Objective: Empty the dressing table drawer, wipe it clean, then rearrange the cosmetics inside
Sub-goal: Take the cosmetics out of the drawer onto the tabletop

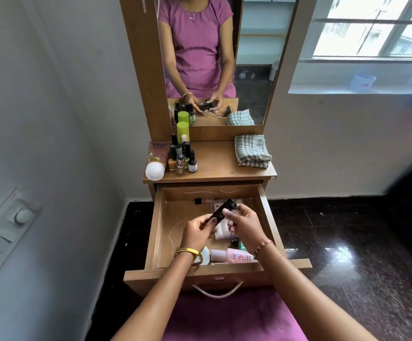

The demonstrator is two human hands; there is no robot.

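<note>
The wooden drawer (155,232) of the dressing table is pulled out. Over it, my left hand (196,232) and my right hand (245,223) both grip a slim black cosmetic box (222,210), tilted up to the right. Inside the drawer lie a small dark tube (201,201) at the back, a pale flat packet (222,230) under my hands, and a pink bottle (234,256) near the front. On the tabletop (214,166) at the left stand several nail polish bottles (182,156), a green can (182,131) and a lying pink tube (156,159).
A folded checked cloth (251,151) lies on the tabletop's right side. The mirror (249,57) rises behind. A white wall with a switch panel (0,237) is on the left. Dark glossy floor (347,254) spreads to the right, under a window (377,28).
</note>
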